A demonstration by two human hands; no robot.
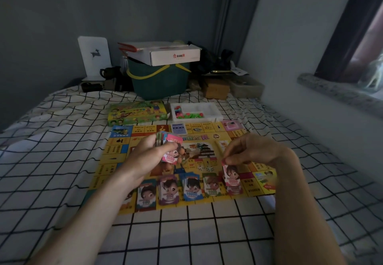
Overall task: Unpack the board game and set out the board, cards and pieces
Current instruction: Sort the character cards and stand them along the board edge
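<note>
The yellow game board [207, 157] lies flat on a white bedsheet with a black grid [186, 233], its edge squares printed with text and a temple picture near the middle. Along its near edge stand five piles of play money [190, 188], each note showing a cartoon child's face: teal, purple, blue, green and pink from left to right. The left hand [153, 157] grips a thick stack of notes [169, 147], a pink one on top, fingers curled round it. The right hand [246, 151] pinches a single pink note [230, 170] by its top edge, just over the rightmost pile. The hands are apart, both above the board. At the board's far edge sit a blue card deck [179, 129] and a pink one [230, 125]. Beyond it, the green game box [136, 112] lies left of a white tray [207, 109] holding small green and pink pieces [188, 114].
</note>
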